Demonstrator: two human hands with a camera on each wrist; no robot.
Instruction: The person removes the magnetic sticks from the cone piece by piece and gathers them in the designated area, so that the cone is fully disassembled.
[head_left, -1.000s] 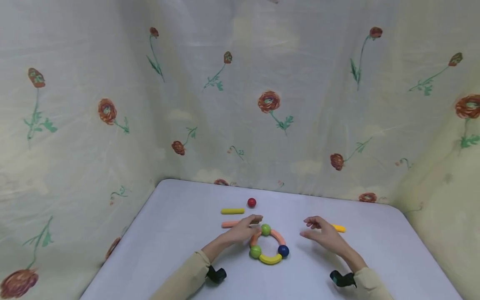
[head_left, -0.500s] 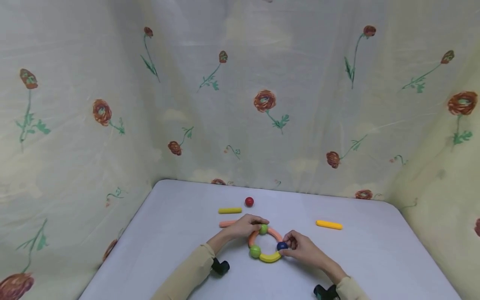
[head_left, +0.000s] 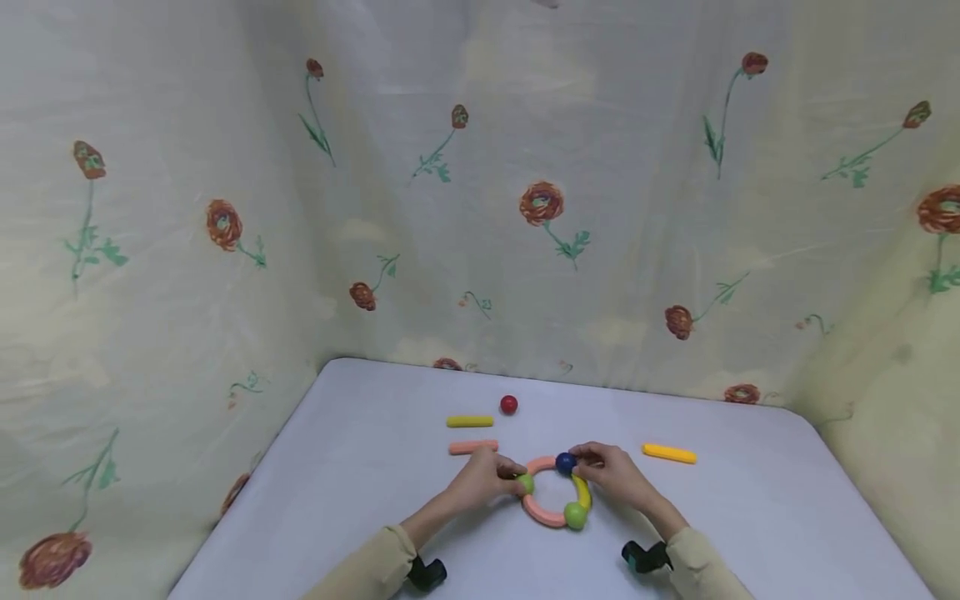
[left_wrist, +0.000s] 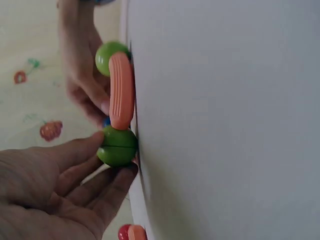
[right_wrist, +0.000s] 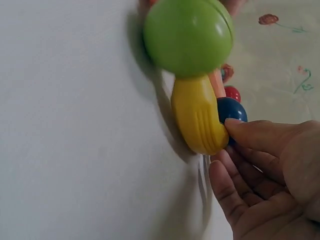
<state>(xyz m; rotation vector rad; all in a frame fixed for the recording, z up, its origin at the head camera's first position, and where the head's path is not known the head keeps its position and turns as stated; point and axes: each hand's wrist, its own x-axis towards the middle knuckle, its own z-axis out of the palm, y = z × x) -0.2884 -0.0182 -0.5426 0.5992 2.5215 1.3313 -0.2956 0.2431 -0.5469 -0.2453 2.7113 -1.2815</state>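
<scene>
A ring of balls and curved bars lies on the white table. My left hand pinches the green ball at the ring's left between thumb and fingers. At the upper right of the ring, my right hand grips the dark blue ball. A second green ball forms the near right corner. Two salmon curved bars, one near and one far, join the balls along with a yellow curved bar on the right side.
Behind my left hand lie a salmon straight bar, a yellow straight bar and a red ball. An orange-yellow bar lies beyond my right hand. A flowered curtain surrounds the white table.
My right hand has come in from the right and taken hold of the blue ball. The ring has turned counterclockwise, with the blue ball going from right to top and the held green ball from top to left.
</scene>
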